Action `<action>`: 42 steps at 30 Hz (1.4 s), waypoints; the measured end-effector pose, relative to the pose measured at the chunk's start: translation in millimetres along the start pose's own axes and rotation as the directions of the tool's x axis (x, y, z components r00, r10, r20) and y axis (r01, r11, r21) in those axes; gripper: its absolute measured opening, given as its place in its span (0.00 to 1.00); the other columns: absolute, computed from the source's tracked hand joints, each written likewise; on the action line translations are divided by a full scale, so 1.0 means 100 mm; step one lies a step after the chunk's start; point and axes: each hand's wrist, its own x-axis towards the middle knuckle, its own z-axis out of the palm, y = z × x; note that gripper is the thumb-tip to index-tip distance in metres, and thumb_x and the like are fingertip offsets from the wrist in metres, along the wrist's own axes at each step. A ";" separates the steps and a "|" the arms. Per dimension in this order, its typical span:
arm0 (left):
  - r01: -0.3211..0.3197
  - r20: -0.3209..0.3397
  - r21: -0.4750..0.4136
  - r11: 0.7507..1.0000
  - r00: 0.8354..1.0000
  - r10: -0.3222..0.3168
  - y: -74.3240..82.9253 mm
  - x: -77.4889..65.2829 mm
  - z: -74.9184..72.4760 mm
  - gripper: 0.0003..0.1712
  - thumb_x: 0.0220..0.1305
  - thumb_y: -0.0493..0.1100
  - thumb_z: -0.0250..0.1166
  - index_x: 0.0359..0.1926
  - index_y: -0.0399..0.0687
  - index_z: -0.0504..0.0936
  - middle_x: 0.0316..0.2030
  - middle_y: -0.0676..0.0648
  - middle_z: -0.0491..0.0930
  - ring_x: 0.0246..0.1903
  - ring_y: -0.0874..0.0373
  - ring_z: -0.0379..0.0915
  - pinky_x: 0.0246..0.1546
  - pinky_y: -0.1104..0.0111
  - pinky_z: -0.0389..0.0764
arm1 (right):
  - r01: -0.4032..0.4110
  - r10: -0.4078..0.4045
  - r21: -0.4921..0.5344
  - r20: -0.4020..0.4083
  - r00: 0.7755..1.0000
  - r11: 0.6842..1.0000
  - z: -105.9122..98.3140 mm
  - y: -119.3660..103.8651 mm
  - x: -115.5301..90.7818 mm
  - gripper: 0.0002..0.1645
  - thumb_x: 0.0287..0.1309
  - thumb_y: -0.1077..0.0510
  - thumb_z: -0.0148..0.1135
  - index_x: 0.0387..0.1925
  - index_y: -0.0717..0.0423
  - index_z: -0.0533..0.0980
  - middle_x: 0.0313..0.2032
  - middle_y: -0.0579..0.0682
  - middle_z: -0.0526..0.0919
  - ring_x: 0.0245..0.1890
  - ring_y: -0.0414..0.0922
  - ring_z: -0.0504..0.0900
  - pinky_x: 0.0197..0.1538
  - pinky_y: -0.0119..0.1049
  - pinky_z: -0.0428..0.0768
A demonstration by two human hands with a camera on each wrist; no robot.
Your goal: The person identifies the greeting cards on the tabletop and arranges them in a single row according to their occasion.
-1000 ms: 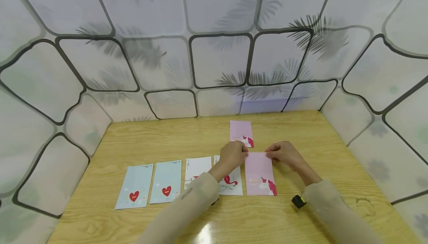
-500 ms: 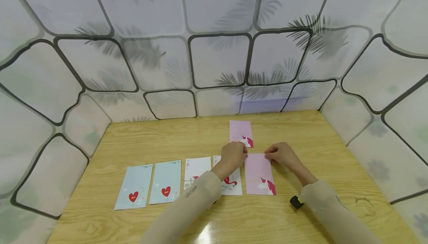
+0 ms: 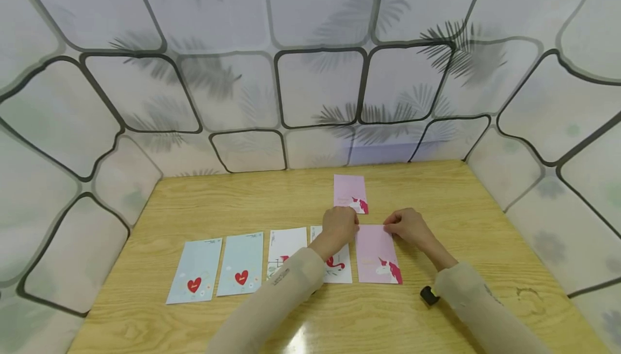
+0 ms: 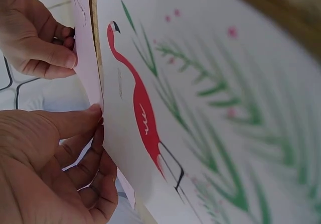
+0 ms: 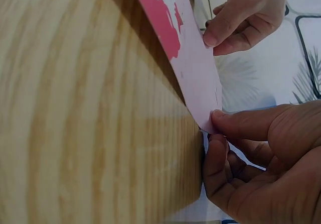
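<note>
A pink card (image 3: 375, 251) with a red-maned unicorn is at the right end of a row on the table. My left hand (image 3: 339, 229) pinches its top left corner. At the top right corner, the thumb and fingers of my right hand (image 3: 409, 229) hold the edge, shown close up in the right wrist view. Under my left forearm, a white card (image 3: 337, 270) with a red flamingo is partly hidden; its flamingo (image 4: 143, 108) fills much of the left wrist view. A second pink unicorn card (image 3: 349, 189) lies just beyond my left hand.
Leftward along the row lie another white flamingo card (image 3: 288, 242) and two light blue cards, the farther blue card (image 3: 199, 262) and the nearer blue card (image 3: 242, 257), each with a red heart. Patterned fabric (image 3: 320, 90) walls the wooden table (image 3: 233, 203) at the back and sides.
Both hands have shifted slightly toward me, and the top edge of the pink card between them has come down a little. The other cards have stayed put.
</note>
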 end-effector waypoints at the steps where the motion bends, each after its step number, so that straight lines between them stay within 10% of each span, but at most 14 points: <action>1: 0.000 0.003 0.003 1.000 1.000 0.000 0.00 0.00 0.00 0.05 0.67 0.47 0.72 0.37 0.54 0.91 0.35 0.54 0.88 0.40 0.54 0.84 0.43 0.62 0.80 | 0.008 -0.008 -0.009 0.000 1.000 1.000 0.00 0.00 0.00 0.06 0.62 0.63 0.70 0.38 0.65 0.86 0.30 0.50 0.85 0.28 0.43 0.79 0.31 0.34 0.78; 31: 0.005 0.008 0.012 1.000 1.000 -0.005 0.00 0.00 0.01 0.03 0.65 0.47 0.73 0.35 0.57 0.92 0.36 0.57 0.88 0.40 0.54 0.83 0.42 0.63 0.76 | -0.002 0.002 -0.085 -0.003 1.000 0.996 0.04 -0.06 -0.02 0.04 0.59 0.64 0.72 0.33 0.63 0.86 0.31 0.50 0.86 0.32 0.45 0.79 0.37 0.38 0.79; 42: -0.008 -0.021 -0.079 0.997 1.000 0.006 -0.05 -0.01 -0.08 0.04 0.68 0.45 0.71 0.38 0.53 0.91 0.37 0.55 0.88 0.41 0.53 0.84 0.43 0.62 0.79 | -0.012 0.012 0.028 0.005 1.000 1.000 -0.02 0.01 0.01 0.13 0.66 0.58 0.67 0.43 0.65 0.84 0.30 0.50 0.83 0.29 0.43 0.77 0.33 0.36 0.77</action>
